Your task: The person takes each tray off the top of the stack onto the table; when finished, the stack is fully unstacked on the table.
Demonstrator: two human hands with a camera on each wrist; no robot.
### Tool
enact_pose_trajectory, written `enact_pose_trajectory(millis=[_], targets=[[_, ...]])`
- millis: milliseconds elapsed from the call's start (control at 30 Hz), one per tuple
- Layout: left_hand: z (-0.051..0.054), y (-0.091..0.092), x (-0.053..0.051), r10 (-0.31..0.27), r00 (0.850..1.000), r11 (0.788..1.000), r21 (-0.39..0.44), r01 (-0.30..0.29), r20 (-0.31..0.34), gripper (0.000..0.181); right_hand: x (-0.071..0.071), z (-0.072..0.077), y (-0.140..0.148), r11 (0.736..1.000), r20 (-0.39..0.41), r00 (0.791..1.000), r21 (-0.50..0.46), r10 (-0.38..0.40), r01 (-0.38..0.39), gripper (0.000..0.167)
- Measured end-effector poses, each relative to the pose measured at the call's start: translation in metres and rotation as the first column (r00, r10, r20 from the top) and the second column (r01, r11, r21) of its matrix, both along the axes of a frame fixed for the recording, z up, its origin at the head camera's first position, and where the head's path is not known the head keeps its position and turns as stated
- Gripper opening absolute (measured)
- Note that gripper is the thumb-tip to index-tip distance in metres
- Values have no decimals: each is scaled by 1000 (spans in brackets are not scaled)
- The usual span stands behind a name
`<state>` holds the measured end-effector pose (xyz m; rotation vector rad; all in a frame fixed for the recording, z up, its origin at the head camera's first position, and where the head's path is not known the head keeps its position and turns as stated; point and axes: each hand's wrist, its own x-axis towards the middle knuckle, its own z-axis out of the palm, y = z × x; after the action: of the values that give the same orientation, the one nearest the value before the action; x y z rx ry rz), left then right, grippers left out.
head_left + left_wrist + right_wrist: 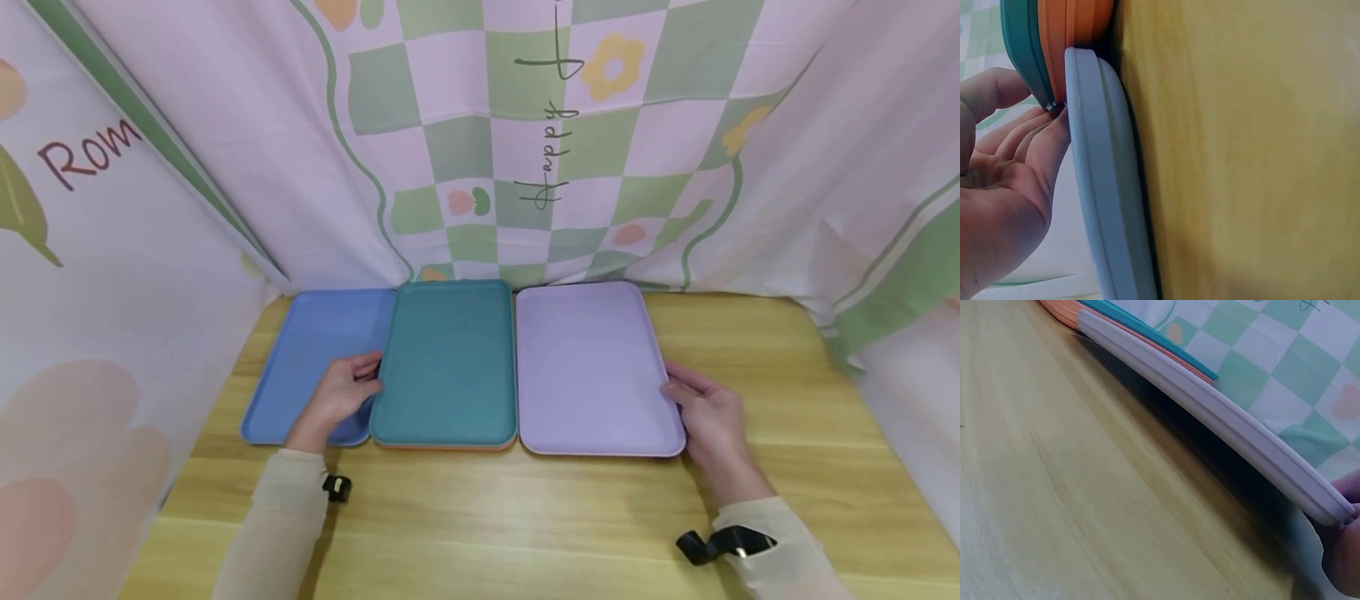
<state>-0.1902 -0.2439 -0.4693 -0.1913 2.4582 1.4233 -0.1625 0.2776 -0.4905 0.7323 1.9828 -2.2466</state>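
Two pinches: left hand (339, 393) on teal tray (450, 358), right hand (712, 418) on lilac tray (592, 367); likely a lift, next needing level support.

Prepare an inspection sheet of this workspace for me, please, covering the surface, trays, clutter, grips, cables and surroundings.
Surface: wood-grain table, bare in front of the trays.
Trays: blue tray at left; teal tray stacked on orange tray in the middle; lilac tray at right, its right edge apparently raised off the table.
Clutter: nothing seen.
Grips: left grip pinches the teal tray's left edge, whether the orange tray too is unclear; right grip pinches the lilac tray's right edge.
Cables: nothing seen; only black straps near the wrists.
Surroundings: printed cloth behind and on both sides.
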Motion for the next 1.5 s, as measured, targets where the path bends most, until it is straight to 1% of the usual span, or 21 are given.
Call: enact_pose_trajectory(millis=[67,133,200,267,333,367,467,600,633,667,767,967,1133,1200,1300,1367,1467,1500], targets=[[0,0,0,3,1000,1000,4,-3,0,58,-1,0,-1,1000,-7,1000,-7,2,-2,50],[0,0,-1,4,1000,1000,7,-4,-1,58,-2,-1,-2,1000,-8,1000,12,9,-9,52],[0,1,-1,5,1000,1000,8,-5,-4,59,-2,-1,-4,995,-1,999,93,37,-37,53],[0,1,0,2,1000,1000,3,-2,-9,59,-2,-2,-5,977,17,997,202,71,-73,52],[0,1,0,0,1000,1000,0,0,-11,59,-2,-3,-4,941,40,993,316,110,-117,50],[0,0,0,-1,1000,1000,-1,1,-11,59,-2,-3,-4,919,51,991,371,127,-136,49],[1,0,0,-9,1000,1000,-10,9,-16,59,-2,-2,-4,859,61,986,485,157,-166,45],[1,0,1,-12,1000,1000,-13,11,-21,59,-2,1,-7,786,55,984,595,167,-167,41],[1,0,1,-13,1000,1000,-14,13,-24,59,-2,2,-8,775,54,985,610,166,-164,40],[1,0,1,-10,1000,1000,-10,10,-23,59,-2,2,-8,771,55,985,616,164,-163,40],[1,-1,1,-10,1000,1000,-13,9,-28,59,-1,2,-10,776,57,985,610,160,-161,40],[0,-2,0,-10,1000,1000,-19,9,-21,59,0,0,-11,820,40,988,553,147,-144,42],[0,-3,0,-17,1000,1000,-14,16,-19,59,1,-2,-6,841,13,988,524,153,-137,42],[0,-3,0,-21,1000,1000,-6,21,-18,59,1,-4,-2,858,-12,987,497,160,-133,43],[-1,-5,1,-24,999,1000,6,24,-22,59,0,-5,1,894,-51,984,428,173,-135,45],[-2,-6,1,-24,999,1000,17,25,-24,59,-1,-6,3,920,-80,981,366,179,-138,46],[-2,-7,1,-22,1000,999,28,22,-23,59,0,-6,5,941,-111,977,310,181,-139,46],[-2,-7,2,-22,1000,999,32,22,-20,59,0,-6,6,951,-122,977,277,176,-137,47]])
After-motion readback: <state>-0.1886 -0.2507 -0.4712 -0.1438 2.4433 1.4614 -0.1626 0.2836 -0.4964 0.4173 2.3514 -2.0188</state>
